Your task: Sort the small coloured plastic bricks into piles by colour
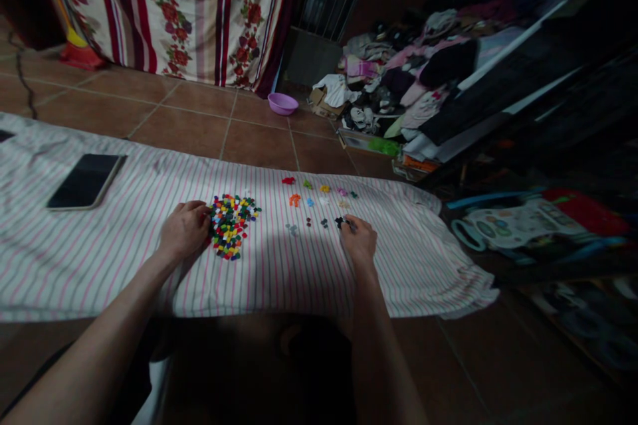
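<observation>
A mixed pile of small coloured pieces (232,222) lies on the striped cloth, left of centre. At its left edge rests my left hand (187,229), fingers curled and touching the outer pieces; what is under the fingertips is hidden. My right hand (359,238) is pinched beside a small black group (339,222) on the right, and I cannot make out what the fingertips hold. Small groups sorted by colour stand in rows nearby, among them red pieces (288,180), orange pieces (294,200), yellow pieces (325,188), light blue pieces (310,202) and grey pieces (292,229).
A phone (86,181) lies on the left part of the striped cloth (144,212). Beyond, on the tiled floor, are a purple basin (282,104) and a heap of clothes (399,80). A flowered curtain (199,13) hangs behind. At right stands a dark shelf with a toy.
</observation>
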Motion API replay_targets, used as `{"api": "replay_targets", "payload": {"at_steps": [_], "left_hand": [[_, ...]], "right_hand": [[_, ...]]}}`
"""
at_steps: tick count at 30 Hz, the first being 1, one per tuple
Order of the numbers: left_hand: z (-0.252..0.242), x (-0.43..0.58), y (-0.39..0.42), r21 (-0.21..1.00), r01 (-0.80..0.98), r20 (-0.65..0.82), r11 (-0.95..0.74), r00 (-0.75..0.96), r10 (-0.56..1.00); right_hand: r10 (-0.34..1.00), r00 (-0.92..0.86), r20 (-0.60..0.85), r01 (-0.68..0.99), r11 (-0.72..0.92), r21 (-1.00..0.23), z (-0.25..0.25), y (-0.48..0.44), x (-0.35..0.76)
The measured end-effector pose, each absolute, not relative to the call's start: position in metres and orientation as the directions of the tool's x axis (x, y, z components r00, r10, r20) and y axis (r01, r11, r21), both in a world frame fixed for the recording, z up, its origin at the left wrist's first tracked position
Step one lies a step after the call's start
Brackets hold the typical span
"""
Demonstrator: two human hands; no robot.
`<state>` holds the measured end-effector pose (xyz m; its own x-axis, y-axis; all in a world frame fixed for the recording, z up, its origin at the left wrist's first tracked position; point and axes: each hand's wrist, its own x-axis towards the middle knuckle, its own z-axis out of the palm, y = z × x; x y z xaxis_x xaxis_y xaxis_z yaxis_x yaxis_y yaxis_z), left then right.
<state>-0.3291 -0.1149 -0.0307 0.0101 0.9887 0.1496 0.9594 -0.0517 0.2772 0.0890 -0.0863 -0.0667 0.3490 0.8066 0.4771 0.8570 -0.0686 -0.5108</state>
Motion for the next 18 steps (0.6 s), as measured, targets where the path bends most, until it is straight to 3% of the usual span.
{"api": "replay_targets", "payload": {"at_steps": [4,8,18], "left_hand": [[-0.034,-0.33,-0.114,0.284,0.957,0.161,-0.059,0.013,0.987],[-0.035,-0.33,-0.114,0.267,0.962,0.163,-0.054,0.011,0.987],[-0.035,-0.33,-0.114,0.259,0.964,0.153,-0.053,0.013,0.988]], "right_hand": [[0.813,0.253,0.524,0.864,0.055,-0.501,-0.074,-0.078,0.088],[0.811,0.217,0.543,0.879,0.079,-0.47,-0.084,-0.074,0.083],[0.808,0.246,0.535,0.812,0.129,-0.569,-0.077,-0.077,0.086]]}}
